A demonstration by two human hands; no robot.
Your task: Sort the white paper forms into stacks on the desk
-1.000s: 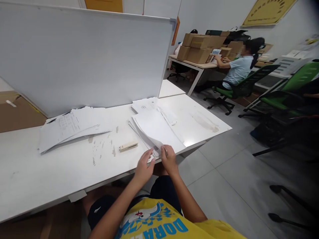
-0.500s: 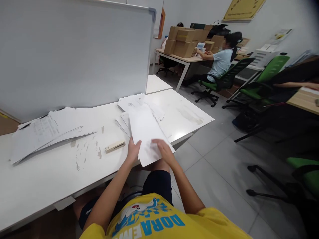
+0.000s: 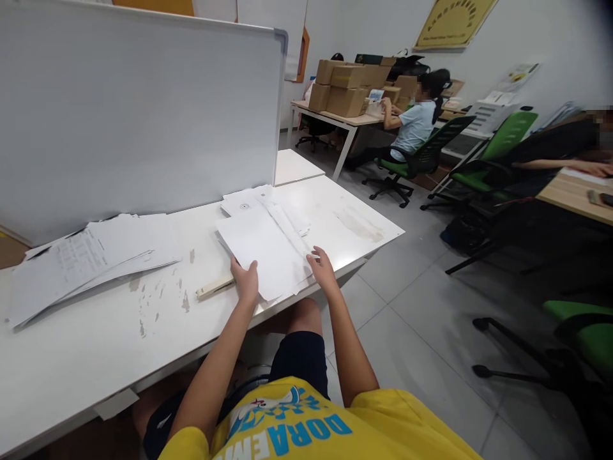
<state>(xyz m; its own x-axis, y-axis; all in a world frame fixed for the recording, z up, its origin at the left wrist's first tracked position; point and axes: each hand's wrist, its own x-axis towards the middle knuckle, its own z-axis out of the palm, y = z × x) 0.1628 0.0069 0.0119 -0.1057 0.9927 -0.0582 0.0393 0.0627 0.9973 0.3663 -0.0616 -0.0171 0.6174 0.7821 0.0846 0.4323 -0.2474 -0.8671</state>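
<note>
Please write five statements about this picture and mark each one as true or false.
1. The left hand and right hand are at opposite edges of the paper sheets. True.
2. A whiteboard stands at the far side of the table. True.
3. The right hand touches the whiteboard. False: it is at the paper sheets.
4. The stapler lies beside the left hand. True.
5. The worn shirt is red. False: it is a yellow T-shirt.

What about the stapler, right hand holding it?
No, the stapler lies on the table; the right hand is at the papers.
</note>
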